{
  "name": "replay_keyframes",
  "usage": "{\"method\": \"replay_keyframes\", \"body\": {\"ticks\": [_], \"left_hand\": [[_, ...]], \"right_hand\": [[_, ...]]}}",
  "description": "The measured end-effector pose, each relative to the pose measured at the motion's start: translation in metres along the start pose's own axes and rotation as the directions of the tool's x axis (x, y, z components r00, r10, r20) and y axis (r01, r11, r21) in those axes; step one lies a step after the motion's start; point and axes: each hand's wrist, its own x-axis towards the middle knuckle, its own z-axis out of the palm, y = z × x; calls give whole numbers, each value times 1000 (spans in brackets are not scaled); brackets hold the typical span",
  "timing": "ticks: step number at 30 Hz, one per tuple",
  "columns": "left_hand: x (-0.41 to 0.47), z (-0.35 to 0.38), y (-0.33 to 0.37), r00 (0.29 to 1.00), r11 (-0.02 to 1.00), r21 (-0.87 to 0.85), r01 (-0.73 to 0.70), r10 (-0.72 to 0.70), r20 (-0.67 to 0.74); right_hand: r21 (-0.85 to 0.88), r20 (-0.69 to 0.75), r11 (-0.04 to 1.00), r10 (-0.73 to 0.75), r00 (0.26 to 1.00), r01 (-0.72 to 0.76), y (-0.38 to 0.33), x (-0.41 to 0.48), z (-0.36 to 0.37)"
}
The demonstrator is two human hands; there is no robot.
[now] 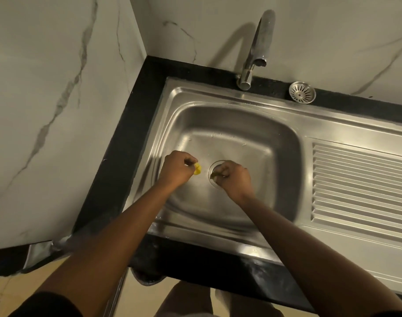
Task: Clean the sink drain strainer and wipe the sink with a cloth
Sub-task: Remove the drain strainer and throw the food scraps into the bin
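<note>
A steel sink (229, 124) fills the middle of the view. Its round drain opening (213, 168) lies at the basin floor. My right hand (234, 177) rests over the drain with fingers curled on a small dark green scrap (214, 176). My left hand (177, 168) hovers just left of the drain, pinching a small yellow scrap (197, 168). The round slotted drain strainer (302, 91) sits out of the sink on the black counter at the back, right of the tap. No cloth is in view.
A chrome tap (257, 49) rises from the sink's back rim. A ribbed draining board (360, 188) lies to the right of the basin. Black counter (117, 165) borders the sink, with marble-patterned walls on the left and behind.
</note>
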Motion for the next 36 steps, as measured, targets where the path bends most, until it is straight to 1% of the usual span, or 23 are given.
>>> {"method": "replay_keyframes", "body": {"ticks": [2, 4, 6, 9, 12, 15, 19, 21, 24, 26, 28, 31, 33, 36], "left_hand": [[-14, -5, 2, 1000, 999, -49, 14, -14, -16], [-29, -10, 5, 999, 995, -101, 23, -28, -46], [-49, -14, 8, 996, 989, -145, 24, -36, -79], [-83, -19, 11, 989, 972, -236, 21, -55, -139], [-123, -22, 11, 972, 944, -328, 24, -99, -214], [-164, -24, 5, 951, 916, -401, 22, -143, -275], [-229, -27, -10, 918, 902, -430, 22, -188, -348], [-261, -27, -23, 897, 895, -444, 41, -229, -378], [-306, -27, -40, 857, 867, -493, 76, -309, -412], [-333, -30, -56, 821, 849, -521, 85, -356, -447], [-352, -31, -74, 782, 843, -522, 129, -410, -469], [-378, -35, -116, 732, 791, -572, 218, -520, -441], [-393, -34, -149, 706, 736, -630, 248, -583, -403], [-402, -28, -193, 678, 710, -642, 289, -625, -386]], "right_hand": [[73, -54, 997, 12, 998, -8, -9, -11, -19], [140, -73, 990, 20, 997, -9, -15, -22, -36], [214, -79, 977, 9, 997, 8, -19, -35, -50], [338, -49, 940, -20, 999, 36, -26, -59, -65], [380, 12, 920, -113, 994, 99, -34, -86, -73], [418, 106, 900, -187, 977, 126, -42, -113, -77], [449, 234, 884, -261, 937, 134, -49, -150, -66], [458, 306, 882, -271, 913, 108, -53, -171, -52], [451, 386, 888, -286, 877, 91, -61, -201, -25], [447, 451, 890, -311, 837, 90, -66, -220, -2], [429, 507, 898, -331, 796, 100, -70, -235, 18], [332, 571, 934, -313, 759, 136, -70, -255, 61], [232, 607, 962, -257, 752, 142, -66, -267, 92], [88, 625, 981, -188, 757, 171, -55, -278, 130]]}}
